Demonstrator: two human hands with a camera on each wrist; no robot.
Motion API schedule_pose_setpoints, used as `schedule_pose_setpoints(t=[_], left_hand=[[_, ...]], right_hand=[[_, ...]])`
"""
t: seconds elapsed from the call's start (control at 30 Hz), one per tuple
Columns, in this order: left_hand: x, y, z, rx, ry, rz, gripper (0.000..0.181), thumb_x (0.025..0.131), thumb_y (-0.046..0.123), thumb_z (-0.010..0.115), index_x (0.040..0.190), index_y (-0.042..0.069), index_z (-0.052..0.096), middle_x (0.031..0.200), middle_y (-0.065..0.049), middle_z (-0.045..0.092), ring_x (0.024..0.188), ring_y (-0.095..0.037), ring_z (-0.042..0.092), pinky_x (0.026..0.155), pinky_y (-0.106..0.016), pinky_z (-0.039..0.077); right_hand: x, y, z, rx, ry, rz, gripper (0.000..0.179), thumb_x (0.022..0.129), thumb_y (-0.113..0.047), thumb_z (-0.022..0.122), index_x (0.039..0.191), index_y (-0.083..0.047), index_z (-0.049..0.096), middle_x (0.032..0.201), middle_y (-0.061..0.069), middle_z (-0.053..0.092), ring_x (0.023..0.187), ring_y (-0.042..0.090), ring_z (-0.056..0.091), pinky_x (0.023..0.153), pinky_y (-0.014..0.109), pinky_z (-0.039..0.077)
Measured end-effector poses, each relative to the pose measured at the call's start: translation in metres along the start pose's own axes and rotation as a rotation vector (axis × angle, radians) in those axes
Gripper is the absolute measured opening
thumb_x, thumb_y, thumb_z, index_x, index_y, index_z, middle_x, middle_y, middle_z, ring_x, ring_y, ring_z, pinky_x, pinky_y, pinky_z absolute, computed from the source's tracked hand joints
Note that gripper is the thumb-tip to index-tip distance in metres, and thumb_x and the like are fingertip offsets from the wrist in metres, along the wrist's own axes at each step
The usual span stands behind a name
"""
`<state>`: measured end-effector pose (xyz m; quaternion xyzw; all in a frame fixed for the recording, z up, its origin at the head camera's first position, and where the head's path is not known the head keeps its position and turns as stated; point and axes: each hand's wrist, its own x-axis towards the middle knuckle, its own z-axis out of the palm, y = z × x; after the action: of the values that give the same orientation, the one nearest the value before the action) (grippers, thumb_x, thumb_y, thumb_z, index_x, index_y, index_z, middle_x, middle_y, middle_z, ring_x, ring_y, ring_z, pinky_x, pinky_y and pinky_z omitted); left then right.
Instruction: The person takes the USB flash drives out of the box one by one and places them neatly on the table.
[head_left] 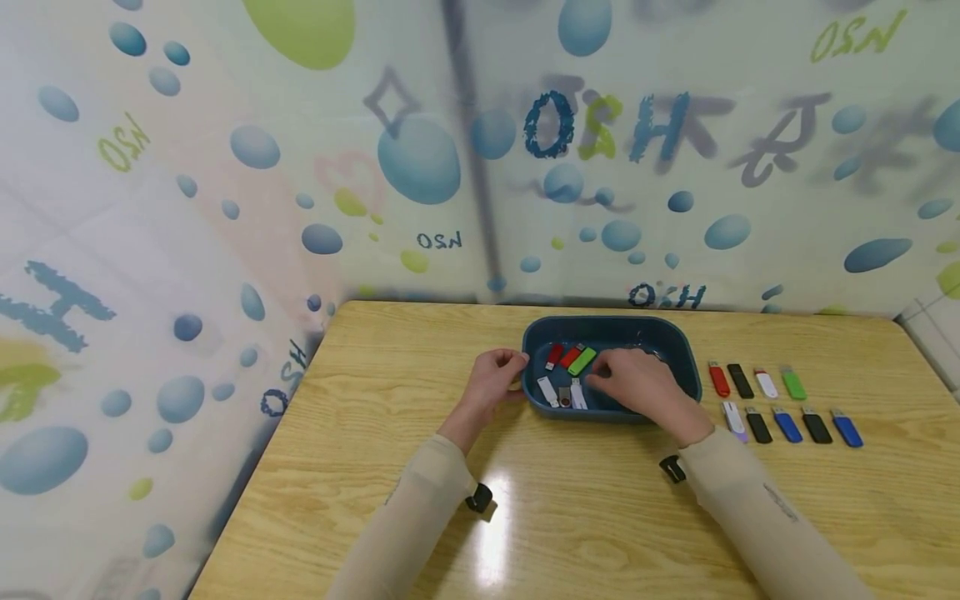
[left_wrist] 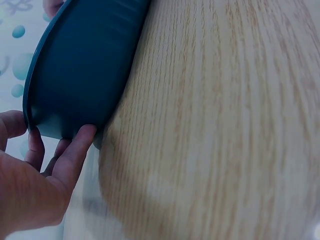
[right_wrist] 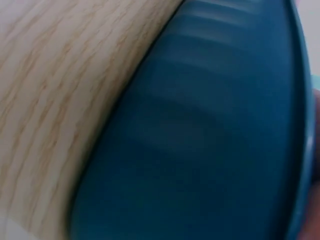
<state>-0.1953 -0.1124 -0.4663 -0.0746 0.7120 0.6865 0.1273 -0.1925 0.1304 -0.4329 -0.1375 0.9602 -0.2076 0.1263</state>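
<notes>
So the blue tub (head_left: 600, 414) is sitting on the wooden bench (head_left: 360, 400), and the person's left hand (head_left: 491, 383) is holding its left end, fingers part-bent, thumb at the rim and fingertips on the outer wall. The right hand (head_left: 637, 383) is over the tub with its fingers bunched together; can't tell if anything's pinched in there. USB sticks lie loose inside, including a green stick (head_left: 582, 361) beside two red ones. Right of the tub, nine more sit in two rows, four behind five.
</notes>
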Motion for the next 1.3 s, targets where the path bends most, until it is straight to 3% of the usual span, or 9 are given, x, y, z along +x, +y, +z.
schedule_pose_setpoints(t=[0.3,0.6,0.8,1.0,1.2,1.3], left_hand=[[0.001,-0.001,0.001,0.005,0.001,-0.011,0.028,0.104,0.021,0.063,0.116,-0.003,0.065,0.102,-0.008,0.059,0.086,-0.018,0.059,0.077,-0.038,0.064],[-0.001,0.002,0.003,0.011,0.001,-0.008,0.028,0.105,0.021,0.061,0.118,-0.004,0.065,0.103,-0.008,0.058,0.087,-0.019,0.059,0.079,-0.039,0.064],[-0.001,0.002,0.003,0.015,-0.001,0.000,0.029,0.105,0.022,0.062,0.118,-0.004,0.065,0.102,-0.008,0.059,0.087,-0.018,0.059,0.078,-0.038,0.064],[0.000,0.001,0.002,0.005,-0.002,-0.004,0.030,0.105,0.023,0.062,0.118,-0.004,0.065,0.102,-0.007,0.059,0.087,-0.018,0.059,0.078,-0.039,0.064],[0.001,0.001,0.001,0.011,-0.006,-0.014,0.030,0.106,0.022,0.060,0.120,-0.005,0.063,0.102,-0.007,0.057,0.087,-0.018,0.057,0.080,-0.042,0.064],[0.001,0.001,0.000,0.013,-0.009,-0.017,0.030,0.106,0.022,0.060,0.120,-0.005,0.063,0.101,-0.006,0.057,0.086,-0.017,0.057,0.080,-0.042,0.064]], right_hand=[[0.012,-0.004,0.006,-0.007,-0.110,0.048,0.025,0.097,-0.036,0.072,0.093,-0.012,0.075,0.077,0.000,0.065,0.065,0.019,0.055,0.056,0.032,0.042],[0.015,-0.010,0.008,-0.050,-0.120,0.023,0.034,0.095,-0.037,0.074,0.071,-0.014,0.069,0.063,-0.003,0.057,0.057,0.016,0.048,0.052,0.028,0.034],[0.018,-0.010,0.007,-0.043,-0.153,0.036,0.030,0.096,-0.034,0.074,0.075,-0.014,0.069,0.067,-0.001,0.059,0.060,0.017,0.052,0.054,0.029,0.038],[0.017,-0.007,0.004,-0.040,-0.097,0.017,0.019,0.098,-0.026,0.073,0.090,-0.008,0.074,0.080,0.002,0.067,0.067,0.019,0.056,0.061,0.032,0.047],[0.015,-0.011,0.006,-0.055,-0.098,0.060,0.028,0.097,-0.033,0.074,0.080,-0.010,0.073,0.071,0.001,0.063,0.061,0.019,0.053,0.055,0.030,0.038],[0.014,-0.013,0.009,-0.070,-0.096,0.065,0.028,0.096,-0.033,0.076,0.085,-0.007,0.074,0.070,0.002,0.061,0.060,0.019,0.052,0.054,0.029,0.037]])
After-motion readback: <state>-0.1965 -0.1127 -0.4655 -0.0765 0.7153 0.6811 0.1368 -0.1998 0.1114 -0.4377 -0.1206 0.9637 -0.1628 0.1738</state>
